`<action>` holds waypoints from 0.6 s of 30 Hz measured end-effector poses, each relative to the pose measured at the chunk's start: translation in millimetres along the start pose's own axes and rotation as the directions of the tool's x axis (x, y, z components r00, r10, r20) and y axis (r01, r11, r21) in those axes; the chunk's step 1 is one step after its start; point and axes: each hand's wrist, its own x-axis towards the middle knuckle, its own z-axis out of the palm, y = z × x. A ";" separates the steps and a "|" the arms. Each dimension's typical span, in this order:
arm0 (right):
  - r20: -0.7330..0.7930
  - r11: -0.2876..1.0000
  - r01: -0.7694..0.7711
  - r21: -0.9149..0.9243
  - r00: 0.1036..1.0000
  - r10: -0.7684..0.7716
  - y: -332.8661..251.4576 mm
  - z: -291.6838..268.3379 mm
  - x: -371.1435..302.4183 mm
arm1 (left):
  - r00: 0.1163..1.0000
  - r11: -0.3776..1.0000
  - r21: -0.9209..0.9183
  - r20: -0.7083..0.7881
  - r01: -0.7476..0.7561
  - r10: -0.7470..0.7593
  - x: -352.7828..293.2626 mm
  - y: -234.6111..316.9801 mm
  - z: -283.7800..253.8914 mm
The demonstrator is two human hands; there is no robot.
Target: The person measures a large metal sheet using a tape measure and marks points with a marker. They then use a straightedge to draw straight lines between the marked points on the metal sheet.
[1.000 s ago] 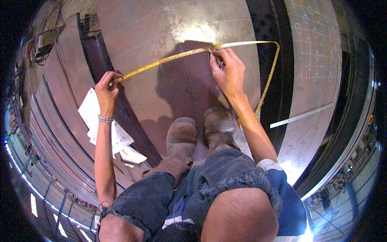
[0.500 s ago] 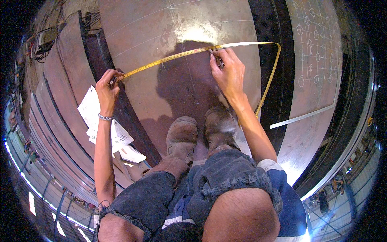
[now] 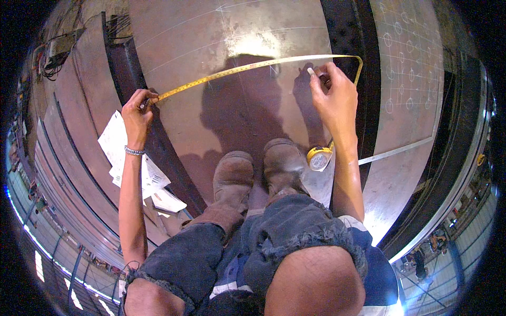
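Note:
At the left edge of a brown steel plate [image 3: 174, 124], my left hand [image 3: 138, 115] pinches the end of a yellow tape measure blade [image 3: 232, 70]. The blade runs across the plate to the right, then bends sharply back toward me. Its round yellow case [image 3: 319, 158] lies beside my right boot, close to my right forearm. My right hand [image 3: 338, 100] is closed on a short white chalk stick [image 3: 311, 71], its tip pointing up and left. This hand is raised over the plate's right side, just on my side of the blade. Thin white lines mark the plate.
My boots [image 3: 233, 171] stand on the plate. White paper sheets [image 3: 153, 176] lie by my left forearm. To the right, past a dark gap, is another plate [image 3: 400, 118] with chalked circles and a flat metal strip [image 3: 398, 150]. Cables [image 3: 51, 66] lie far left.
My right hand has moved right, away from the middle of the tape blade, with the chalk. The tape case now shows beside my forearm. My left hand stays at the tape's end.

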 end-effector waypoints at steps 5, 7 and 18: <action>-0.038 0.998 -0.012 0.064 0.999 0.014 16.2 16.8 -5.4 | 0.999 1.000 0.002 0.019 0.026 -0.026 0.5 -1.0 -0.5; -0.058 0.999 -0.007 0.052 0.998 0.010 18.5 22.6 -5.4 | 1.000 1.000 -0.011 0.000 -0.005 0.005 0.3 -4.6 1.3; -0.071 0.995 0.002 0.102 0.997 0.005 16.6 35.1 -9.2 | 0.999 0.999 -0.011 -0.021 -0.036 0.036 0.1 -2.4 2.2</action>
